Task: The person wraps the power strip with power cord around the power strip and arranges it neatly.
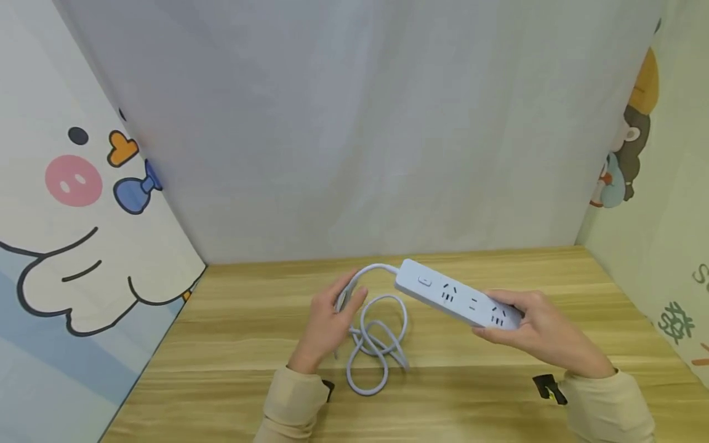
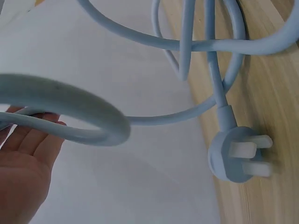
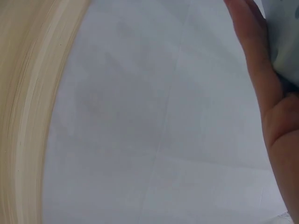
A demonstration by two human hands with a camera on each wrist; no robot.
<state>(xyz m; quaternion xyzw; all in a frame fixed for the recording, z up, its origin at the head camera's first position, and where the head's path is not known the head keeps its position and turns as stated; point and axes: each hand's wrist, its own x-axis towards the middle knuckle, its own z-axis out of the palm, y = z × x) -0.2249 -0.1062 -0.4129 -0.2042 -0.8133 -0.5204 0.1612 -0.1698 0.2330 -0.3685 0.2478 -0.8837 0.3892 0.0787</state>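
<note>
A white power strip (image 1: 456, 294) is held up at a slant, its sockets and switch facing up. My right hand (image 1: 532, 326) grips its right end between thumb and fingers; in the right wrist view, part of the strip (image 3: 286, 42) shows at the upper right edge. From the strip's left end the white cord (image 1: 379, 266) arches over to my left hand (image 1: 327, 320), which holds it between thumb and fingers. The left wrist view has the cord looped across the fingers (image 2: 35, 140). The three-pin plug (image 2: 236, 154) hangs over the tabletop in that view.
More cord lies in tangled loops (image 1: 368, 391) on the wooden table (image 1: 221, 344), between the hands. A pale cloth wall (image 1: 354, 154) stands behind the table, with cartoon-printed panels (image 1: 55, 246) at both sides.
</note>
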